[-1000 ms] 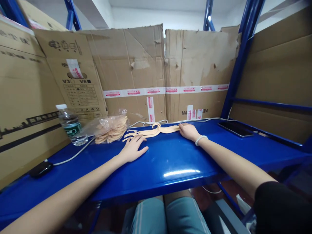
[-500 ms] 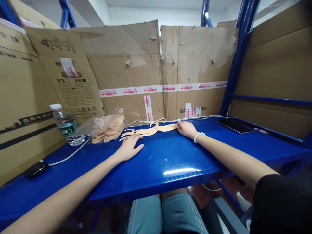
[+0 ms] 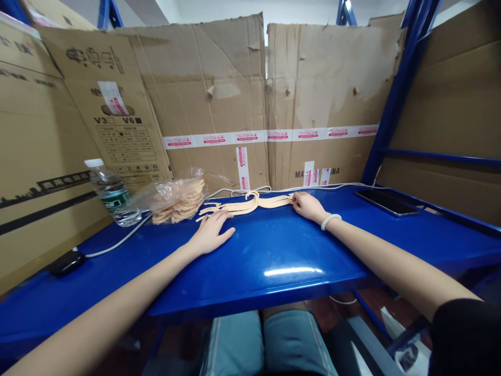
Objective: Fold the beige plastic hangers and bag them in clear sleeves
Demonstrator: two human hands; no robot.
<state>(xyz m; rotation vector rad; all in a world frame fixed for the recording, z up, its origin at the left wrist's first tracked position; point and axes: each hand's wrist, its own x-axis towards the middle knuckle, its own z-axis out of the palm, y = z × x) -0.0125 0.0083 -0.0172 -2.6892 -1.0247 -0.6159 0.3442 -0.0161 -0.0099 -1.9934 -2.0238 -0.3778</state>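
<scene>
A row of thin tan wooden cut-out pieces [image 3: 250,203] lies along the back of the blue metal shelf [image 3: 274,256]. My left hand [image 3: 211,235] rests flat on the shelf, fingers spread, its fingertips at the left end of the pieces. My right hand [image 3: 309,205], with a white bead bracelet at the wrist, lies palm down, its fingers curled onto the right end of the same row. A clear plastic bag [image 3: 178,198] with several more tan pieces sits just left of the row.
A water bottle [image 3: 113,194] stands at the left beside the bag. A black mouse [image 3: 66,261] with a white cable lies near the left edge. A dark tablet [image 3: 387,201] lies at the right. Cardboard walls [image 3: 235,99] close in the back and sides. My knees show below the shelf.
Both hands stay on the ends of the row of pieces. Only the camera has shifted slightly, tilting a little down and to the left.
</scene>
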